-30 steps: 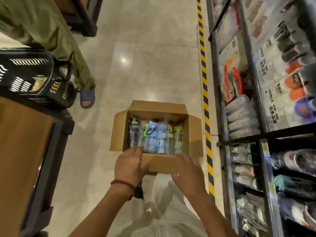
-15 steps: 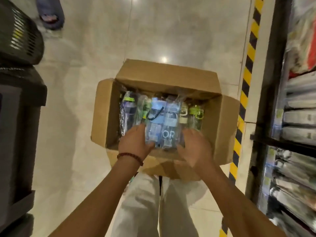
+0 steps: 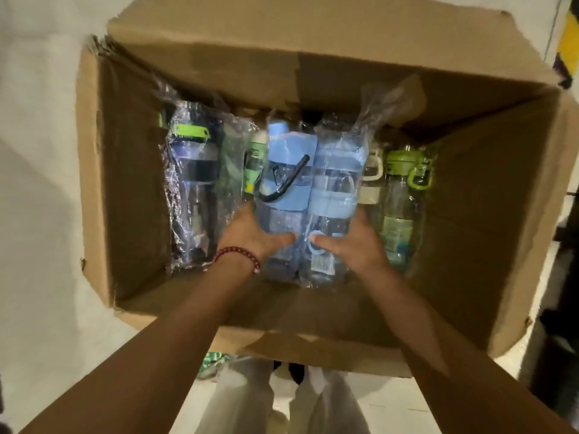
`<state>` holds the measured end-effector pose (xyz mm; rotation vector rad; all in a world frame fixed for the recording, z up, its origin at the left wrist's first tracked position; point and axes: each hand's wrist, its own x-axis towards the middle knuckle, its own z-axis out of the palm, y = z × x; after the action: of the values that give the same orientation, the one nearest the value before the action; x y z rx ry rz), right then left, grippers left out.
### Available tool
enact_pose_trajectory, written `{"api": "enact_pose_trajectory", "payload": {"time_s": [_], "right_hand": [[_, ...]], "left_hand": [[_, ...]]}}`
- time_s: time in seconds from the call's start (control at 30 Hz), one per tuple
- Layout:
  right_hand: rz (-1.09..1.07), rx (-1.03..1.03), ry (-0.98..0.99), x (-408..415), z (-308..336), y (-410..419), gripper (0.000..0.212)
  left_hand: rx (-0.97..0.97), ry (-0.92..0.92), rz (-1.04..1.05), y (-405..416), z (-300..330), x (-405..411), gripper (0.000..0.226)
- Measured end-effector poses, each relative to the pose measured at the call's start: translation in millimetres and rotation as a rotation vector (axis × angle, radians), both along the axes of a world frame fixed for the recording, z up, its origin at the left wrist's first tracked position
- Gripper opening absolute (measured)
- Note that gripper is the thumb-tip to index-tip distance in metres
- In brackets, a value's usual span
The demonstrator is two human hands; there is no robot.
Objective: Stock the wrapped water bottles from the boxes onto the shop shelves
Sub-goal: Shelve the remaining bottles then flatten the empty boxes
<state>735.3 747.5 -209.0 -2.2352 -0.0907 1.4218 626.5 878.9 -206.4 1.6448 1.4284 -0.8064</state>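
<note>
An open cardboard box [image 3: 488,195] on the floor fills the view. Inside lie several plastic-wrapped water bottles. Two blue-lidded bottles sit side by side on top in the middle. My left hand [image 3: 247,234] grips the left blue bottle [image 3: 286,170], thumb across its front. My right hand [image 3: 354,242] grips the right blue bottle [image 3: 336,180] the same way. A dark bottle with a green cap [image 3: 194,177] lies at the left. A green-lidded clear bottle [image 3: 404,189] lies at the right.
Pale tiled floor [image 3: 37,214] surrounds the box. A dark shelf unit [image 3: 564,277] stands at the right edge, with yellow-black floor tape [image 3: 568,45] at the top right. My legs in white trousers [image 3: 282,402] stand below the box.
My head has dropped close over the box, which now fills the view. Both hands went from the box's near edge down onto the two blue bottles and closed round them.
</note>
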Motion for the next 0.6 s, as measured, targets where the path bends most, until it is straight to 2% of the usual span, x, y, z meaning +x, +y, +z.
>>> {"api": "enact_pose_trajectory", "payload": {"time_s": [0.1, 0.17, 0.23, 0.33, 0.47, 0.53, 0.6], "right_hand": [[-0.180, 0.061, -0.001, -7, -20, 2, 0.077], [-0.276, 0.076, -0.003, -12, -23, 5, 0.076], [-0.334, 0.098, 0.012, -14, -21, 4, 0.075], [-0.341, 0.076, 0.088, -10, -4, 7, 0.069], [-0.346, 0.069, 0.119, -10, 24, 8, 0.075], [-0.344, 0.075, 0.118, -10, 43, 10, 0.075], [-0.340, 0.072, 0.129, -5, 70, 13, 0.086]], "left_hand": [[0.018, -0.034, 0.062, -8, -16, 2, 0.100], [0.047, -0.110, 0.134, -11, -19, 3, 0.083], [0.025, -0.155, 0.203, -10, -17, 2, 0.066], [-0.046, -0.170, 0.250, -1, -10, 0, 0.062], [-0.107, -0.183, 0.301, 2, 19, -2, 0.072], [-0.111, -0.203, 0.333, 2, 42, -2, 0.089], [-0.124, -0.237, 0.372, 2, 66, -2, 0.109]]}}
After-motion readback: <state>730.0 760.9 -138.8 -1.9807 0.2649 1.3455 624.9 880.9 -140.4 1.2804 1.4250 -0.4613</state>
